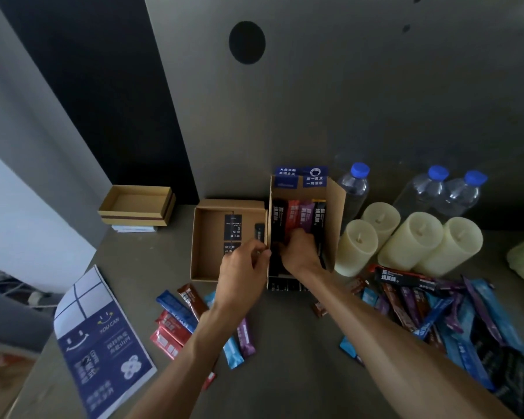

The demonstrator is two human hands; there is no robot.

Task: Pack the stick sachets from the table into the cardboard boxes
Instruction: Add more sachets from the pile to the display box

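An open cardboard box (337, 204) in the middle of the table holds a row of stick sachets (306, 214), black, red and purple, lying side by side. My right hand (300, 252) is inside this box, fingers curled down onto the sachets. My left hand (244, 267) pinches the box's left wall at its near end. Touching it on the left is a shallower cardboard box (203, 240) with dark cards in it. Loose sachets lie in a small heap at the near left (176, 316) and in a large pile at the right (454, 313).
Several cream pillar candles (412, 240) and three water bottles (356, 186) stand right of the box. A smaller empty cardboard box (137, 204) sits at the far left on a stack. A blue-and-white printed sheet (100, 346) lies at the near left edge.
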